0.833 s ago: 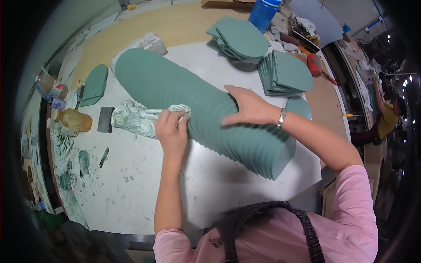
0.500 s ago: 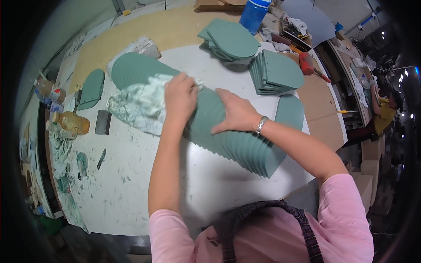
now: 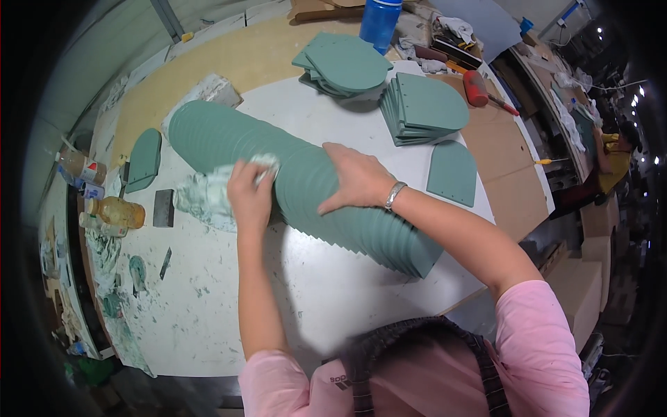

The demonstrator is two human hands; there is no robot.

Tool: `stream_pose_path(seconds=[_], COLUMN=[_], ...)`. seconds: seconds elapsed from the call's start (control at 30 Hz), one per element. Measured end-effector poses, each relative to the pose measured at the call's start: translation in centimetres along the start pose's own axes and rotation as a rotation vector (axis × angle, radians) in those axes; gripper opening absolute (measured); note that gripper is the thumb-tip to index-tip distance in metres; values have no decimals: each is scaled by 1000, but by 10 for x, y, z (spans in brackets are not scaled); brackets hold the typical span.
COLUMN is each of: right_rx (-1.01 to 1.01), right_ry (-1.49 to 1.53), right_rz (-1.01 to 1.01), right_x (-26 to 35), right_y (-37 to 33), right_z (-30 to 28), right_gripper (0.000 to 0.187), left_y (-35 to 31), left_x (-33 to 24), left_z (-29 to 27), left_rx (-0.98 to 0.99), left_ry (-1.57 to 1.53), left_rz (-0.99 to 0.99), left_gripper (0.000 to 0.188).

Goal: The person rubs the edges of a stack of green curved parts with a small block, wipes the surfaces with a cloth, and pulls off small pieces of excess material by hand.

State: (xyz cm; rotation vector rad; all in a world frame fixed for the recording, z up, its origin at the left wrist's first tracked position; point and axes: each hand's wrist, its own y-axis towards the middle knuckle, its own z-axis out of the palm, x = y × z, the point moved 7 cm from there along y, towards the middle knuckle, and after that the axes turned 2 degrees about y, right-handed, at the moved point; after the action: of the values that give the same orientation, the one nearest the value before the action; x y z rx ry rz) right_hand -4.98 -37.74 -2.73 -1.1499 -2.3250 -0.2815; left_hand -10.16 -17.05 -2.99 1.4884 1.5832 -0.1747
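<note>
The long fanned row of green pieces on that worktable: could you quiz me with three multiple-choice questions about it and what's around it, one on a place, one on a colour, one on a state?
1. Where is the blue bottle?
A. at the table's far edge
B. in the left hand
C. on the floor

2. What colour are the flat pieces?
A. red
B. green
C. yellow

3. What is the left hand doing?
A. hanging free
B. pressing a stained rag against the row
C. gripping a roller

Answers: 1 A, it stands beyond the two stacks. 2 B, all are dull green. 3 B, the rag is bunched under its fingers while the right hand rests flat on the row.
</note>
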Motion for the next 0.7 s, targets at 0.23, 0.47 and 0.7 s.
stream_pose_path(seconds=[0.23, 0.47, 0.7], right_rx=[-16, -9, 86], right_ry=[-24, -18, 14], right_rz=[-27, -15, 2], right_x=[10, 6, 11], right_y=[1, 0, 4], right_z=[3, 4, 2], right_gripper=[101, 102, 111], left_y=[-21, -151, -98], left_x=[-18, 21, -25], left_z=[-19, 28, 1], left_rx=[-158, 19, -252], left_ry=[-107, -41, -95], left_rz=[-44, -149, -228], left_gripper=[12, 17, 15])
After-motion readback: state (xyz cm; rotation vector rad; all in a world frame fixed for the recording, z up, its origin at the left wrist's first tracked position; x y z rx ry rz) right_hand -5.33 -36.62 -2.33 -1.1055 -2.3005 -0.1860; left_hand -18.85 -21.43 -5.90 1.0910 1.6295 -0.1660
